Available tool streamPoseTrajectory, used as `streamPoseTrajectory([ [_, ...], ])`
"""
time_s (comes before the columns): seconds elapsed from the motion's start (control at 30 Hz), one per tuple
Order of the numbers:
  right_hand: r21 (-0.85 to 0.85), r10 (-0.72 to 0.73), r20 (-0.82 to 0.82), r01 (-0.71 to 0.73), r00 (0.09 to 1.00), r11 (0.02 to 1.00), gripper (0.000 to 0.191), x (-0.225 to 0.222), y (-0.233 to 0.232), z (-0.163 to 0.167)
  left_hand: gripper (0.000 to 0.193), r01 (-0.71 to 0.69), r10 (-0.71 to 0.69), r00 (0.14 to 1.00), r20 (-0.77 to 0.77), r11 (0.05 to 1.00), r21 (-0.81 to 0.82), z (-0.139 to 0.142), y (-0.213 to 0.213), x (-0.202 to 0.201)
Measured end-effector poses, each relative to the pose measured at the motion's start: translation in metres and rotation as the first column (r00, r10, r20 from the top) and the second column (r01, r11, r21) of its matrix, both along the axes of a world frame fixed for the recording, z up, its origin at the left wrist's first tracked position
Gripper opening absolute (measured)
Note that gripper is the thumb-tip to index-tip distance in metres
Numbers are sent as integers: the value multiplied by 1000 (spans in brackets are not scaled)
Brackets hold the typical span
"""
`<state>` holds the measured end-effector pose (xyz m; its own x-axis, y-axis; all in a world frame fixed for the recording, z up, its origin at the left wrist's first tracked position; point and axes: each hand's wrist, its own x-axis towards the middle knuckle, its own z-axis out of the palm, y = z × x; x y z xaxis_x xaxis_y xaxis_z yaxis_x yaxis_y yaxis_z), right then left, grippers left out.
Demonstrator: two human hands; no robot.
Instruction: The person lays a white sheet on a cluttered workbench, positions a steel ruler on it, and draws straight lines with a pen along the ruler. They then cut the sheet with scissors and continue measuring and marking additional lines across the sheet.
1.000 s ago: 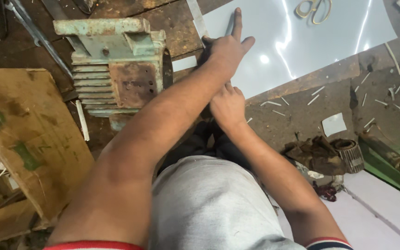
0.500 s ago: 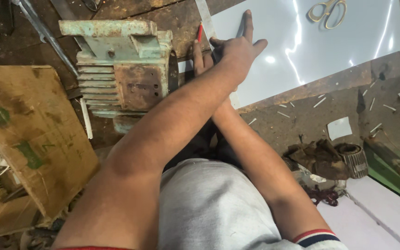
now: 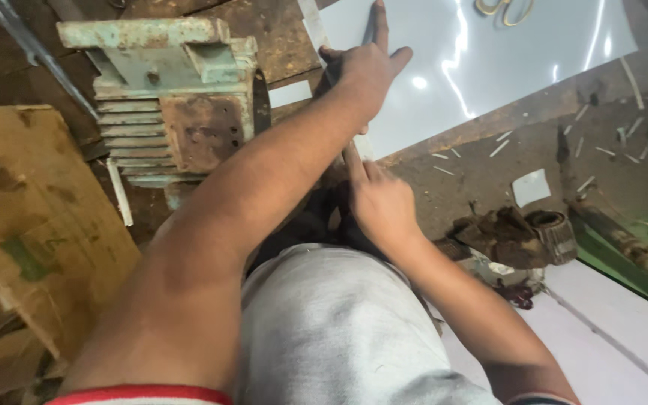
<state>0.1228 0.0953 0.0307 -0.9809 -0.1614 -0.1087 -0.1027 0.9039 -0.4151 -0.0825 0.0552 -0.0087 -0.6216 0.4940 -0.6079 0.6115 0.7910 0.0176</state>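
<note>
Lying glossy and white across a rusty workbench [image 3: 489,172], a large sheet [image 3: 489,67], with a corroded green machine [image 3: 166,105] just beside its near-left corner and a cardboard box [image 3: 31,225] further left. Pressed flat on the sheet's edge, left hand [image 3: 369,67], fingers spread, gripping nothing. Lower, right hand [image 3: 380,202], forefinger extended to the sheet's edge, perhaps pinching a thin strip, hard to tell. At the sheet's far edge, scissors [image 3: 504,7].

Rusty green motor housing [image 3: 166,97] at top left, cardboard box [image 3: 24,217] left of it, scissors [image 3: 502,9] at top edge, white scraps [image 3: 530,186] on floor.
</note>
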Motion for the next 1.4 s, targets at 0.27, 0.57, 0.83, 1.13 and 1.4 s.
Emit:
streamPoseTrajectory([
  [0.27,-234,-95,-157,56,983,971,29,42,53,55,154,-1,1,999,-37,1000,3,32,-8,10],
  [0.57,-611,-391,-74,268,918,745,12,-64,98,0,51,-143,206,923,-324,968,208,-14,-20,41],
  [0.83,-362,14,-303,-129,953,923,17,-134,137,-50,68,-444,638,751,-168,678,586,-41,-59,91],
  [1.13,-290,313,-347,-419,884,860,14,-137,146,-34,25,-521,663,472,-581,741,423,-35,-65,84],
  [1.4,-333,312,-282,-398,907,855,13,-137,152,-26,23,-353,754,505,-420,624,697,5,-56,92],
])
